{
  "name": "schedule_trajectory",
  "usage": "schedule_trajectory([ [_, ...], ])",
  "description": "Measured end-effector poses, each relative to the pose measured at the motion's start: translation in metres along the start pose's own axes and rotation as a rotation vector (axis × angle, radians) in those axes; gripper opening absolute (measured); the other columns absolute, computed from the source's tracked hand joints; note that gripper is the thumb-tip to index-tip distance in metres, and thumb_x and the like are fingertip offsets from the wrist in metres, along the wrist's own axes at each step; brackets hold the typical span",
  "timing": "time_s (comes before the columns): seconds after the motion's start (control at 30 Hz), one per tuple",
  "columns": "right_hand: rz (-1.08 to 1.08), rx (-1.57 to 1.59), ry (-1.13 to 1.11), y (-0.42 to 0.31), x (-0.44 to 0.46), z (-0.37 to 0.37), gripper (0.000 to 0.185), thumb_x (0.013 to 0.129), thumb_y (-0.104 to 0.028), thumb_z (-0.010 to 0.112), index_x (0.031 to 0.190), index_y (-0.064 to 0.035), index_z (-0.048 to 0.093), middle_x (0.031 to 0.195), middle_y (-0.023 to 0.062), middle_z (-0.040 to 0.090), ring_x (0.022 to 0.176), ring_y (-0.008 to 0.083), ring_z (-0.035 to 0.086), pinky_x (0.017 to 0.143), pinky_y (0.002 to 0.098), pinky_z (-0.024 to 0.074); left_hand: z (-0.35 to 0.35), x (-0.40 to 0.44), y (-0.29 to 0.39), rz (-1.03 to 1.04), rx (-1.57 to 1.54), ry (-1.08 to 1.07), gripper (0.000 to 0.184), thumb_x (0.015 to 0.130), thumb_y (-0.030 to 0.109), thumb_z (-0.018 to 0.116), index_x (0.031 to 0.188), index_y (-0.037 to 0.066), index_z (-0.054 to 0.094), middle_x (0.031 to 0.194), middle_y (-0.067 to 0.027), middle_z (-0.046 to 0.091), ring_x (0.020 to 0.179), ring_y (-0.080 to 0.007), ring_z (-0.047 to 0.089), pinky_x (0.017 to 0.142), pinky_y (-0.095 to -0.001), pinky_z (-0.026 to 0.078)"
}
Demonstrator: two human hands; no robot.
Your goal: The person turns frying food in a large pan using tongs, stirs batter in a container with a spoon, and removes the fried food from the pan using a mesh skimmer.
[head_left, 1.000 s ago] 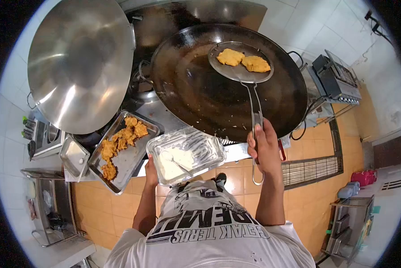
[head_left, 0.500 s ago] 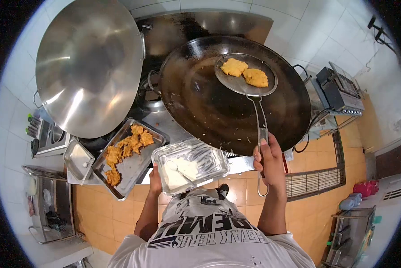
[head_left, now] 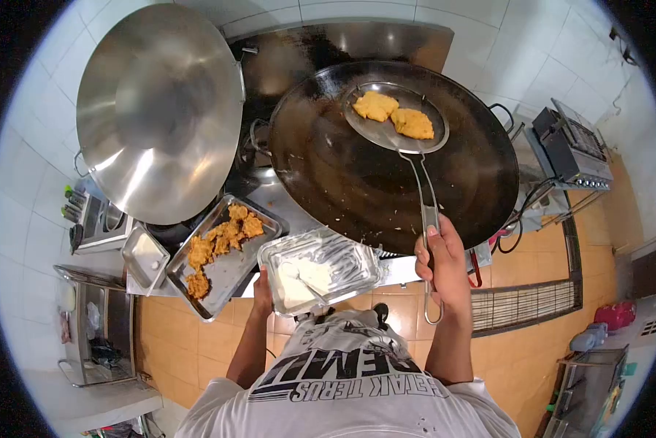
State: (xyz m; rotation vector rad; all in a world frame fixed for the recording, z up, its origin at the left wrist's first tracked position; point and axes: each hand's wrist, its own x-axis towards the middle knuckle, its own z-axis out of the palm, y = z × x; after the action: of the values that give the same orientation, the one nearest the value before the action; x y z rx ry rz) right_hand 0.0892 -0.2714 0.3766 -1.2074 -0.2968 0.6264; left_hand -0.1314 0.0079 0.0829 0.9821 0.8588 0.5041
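Note:
My right hand (head_left: 444, 264) is wrapped round the long wire handle of a skimmer (head_left: 394, 139). Two golden fried pieces (head_left: 412, 124) lie in its mesh bowl, over the far side of a big dark wok (head_left: 328, 182). At the left edge of a metal tray (head_left: 353, 253), my left hand (head_left: 263, 293) grips the side, its thumb on the rim and its other fingers mostly hidden. Pale batter (head_left: 293, 286) and a spoon-like utensil lie in that tray. Left of it, another tray (head_left: 233, 274) carries several browned fried pieces (head_left: 222, 239).
A large shiny wok (head_left: 167, 109) stands at the left, with a small metal tray (head_left: 144, 257) below it. An oven-like appliance (head_left: 572, 150) is on the right. A floor grate (head_left: 525, 306) runs behind my right arm.
The view has shifted, so most things appear farther right. Against the dark wok, the skimmer bowl with its two pieces has moved slightly left. Both hands keep their holds.

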Motion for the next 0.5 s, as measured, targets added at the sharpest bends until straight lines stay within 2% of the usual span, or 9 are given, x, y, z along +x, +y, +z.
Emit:
schedule_trajectory([
  [0.07, 0.004, -0.026, -0.008, -0.010, 0.005, 0.001, 0.016, 0.097, -0.015, 0.037, 0.109, -0.0067, 0.044, 0.062, -0.0002, 0.041, 0.046, 0.0057, 0.034, 0.039, 0.0195, 0.0295, -0.013, 0.007, -0.015, 0.013, 0.023, 0.018, 0.071, 0.086, 0.061, 0.046, 0.115, -0.004, 0.053, 0.103, -0.0106, 0.061, 0.090, -0.0197, 0.060, 0.079, -0.0318, 0.049],
  [0.1, 0.014, -0.041, -0.005, -0.011, 0.006, -0.002, 0.016, 0.097, -0.014, 0.037, 0.110, -0.0065, 0.043, 0.062, 0.0000, 0.041, 0.046, 0.0060, 0.034, 0.039, 0.0197, 0.0296, -0.021, 0.011, -0.018, -0.067, -0.038, -0.066, 0.071, 0.086, 0.061, 0.046, 0.117, -0.004, 0.052, 0.103, -0.0103, 0.061, 0.089, -0.0201, 0.060, 0.078, -0.0328, 0.050],
  [0.17, 0.009, -0.018, -0.019, -0.006, 0.006, -0.014, 0.013, 0.097, -0.014, 0.037, 0.105, -0.0070, 0.043, 0.062, 0.0004, 0.041, 0.046, 0.0066, 0.035, 0.040, 0.0206, 0.0301, 0.009, -0.012, 0.009, -0.061, -0.006, -0.025, 0.073, 0.086, 0.062, 0.046, 0.116, -0.004, 0.052, 0.102, -0.0099, 0.061, 0.086, -0.0193, 0.060, 0.075, -0.0331, 0.050],
  [0.23, 0.019, 0.023, -0.033, -0.008, -0.008, -0.020, 0.009, 0.097, -0.016, 0.038, 0.098, -0.0075, 0.042, 0.062, 0.0002, 0.042, 0.046, 0.0067, 0.036, 0.040, 0.0211, 0.0303, 0.005, -0.002, 0.001, -0.003, 0.048, 0.034, 0.071, 0.087, 0.062, 0.043, 0.113, -0.003, 0.055, 0.098, -0.0098, 0.062, 0.083, -0.0187, 0.060, 0.073, -0.0328, 0.051],
  [0.3, 0.007, -0.006, -0.054, -0.009, -0.005, -0.026, 0.010, 0.097, -0.015, 0.037, 0.102, -0.0081, 0.042, 0.062, 0.0001, 0.041, 0.046, 0.0067, 0.035, 0.040, 0.0212, 0.0308, -0.012, 0.008, -0.013, 0.012, 0.122, 0.052, 0.071, 0.088, 0.062, 0.041, 0.111, -0.003, 0.056, 0.096, -0.0099, 0.063, 0.081, -0.0188, 0.061, 0.072, -0.0325, 0.051],
  [0.33, 0.013, 0.000, -0.054, -0.009, -0.001, -0.026, 0.012, 0.097, -0.014, 0.036, 0.105, -0.0083, 0.042, 0.062, 0.0000, 0.041, 0.046, 0.0066, 0.034, 0.040, 0.0209, 0.0309, -0.013, -0.001, -0.004, -0.046, 0.261, 0.015, 0.072, 0.087, 0.064, 0.039, 0.109, -0.003, 0.056, 0.095, -0.0108, 0.063, 0.080, -0.0191, 0.062, 0.071, -0.0310, 0.052],
  [0.4, -0.003, -0.001, -0.051, -0.011, 0.002, -0.022, 0.017, 0.097, -0.013, 0.034, 0.112, -0.0089, 0.042, 0.062, -0.0003, 0.040, 0.046, 0.0065, 0.033, 0.040, 0.0204, 0.0311, 0.003, -0.020, 0.006, -0.020, 0.182, -0.009, 0.074, 0.087, 0.066, 0.037, 0.106, -0.002, 0.058, 0.092, -0.0106, 0.064, 0.078, -0.0186, 0.062, 0.069, -0.0304, 0.052],
  [0.47, -0.007, -0.023, -0.031, -0.009, -0.012, -0.023, 0.016, 0.098, -0.013, 0.035, 0.111, -0.0082, 0.042, 0.062, -0.0004, 0.040, 0.046, 0.0064, 0.033, 0.040, 0.0205, 0.0311, 0.016, -0.022, 0.016, 0.046, 0.125, -0.087, 0.075, 0.087, 0.066, 0.035, 0.104, -0.003, 0.059, 0.090, -0.0108, 0.064, 0.078, -0.0184, 0.063, 0.067, -0.0306, 0.052],
  [0.5, -0.013, -0.023, -0.022, -0.008, -0.020, -0.020, 0.015, 0.098, -0.013, 0.035, 0.110, -0.0078, 0.043, 0.062, -0.0004, 0.041, 0.046, 0.0064, 0.033, 0.041, 0.0205, 0.0312, -0.003, -0.006, -0.001, 0.049, 0.270, -0.003, 0.075, 0.089, 0.064, 0.034, 0.107, -0.004, 0.057, 0.091, -0.0112, 0.064, 0.079, -0.0196, 0.063, 0.068, -0.0322, 0.053],
])
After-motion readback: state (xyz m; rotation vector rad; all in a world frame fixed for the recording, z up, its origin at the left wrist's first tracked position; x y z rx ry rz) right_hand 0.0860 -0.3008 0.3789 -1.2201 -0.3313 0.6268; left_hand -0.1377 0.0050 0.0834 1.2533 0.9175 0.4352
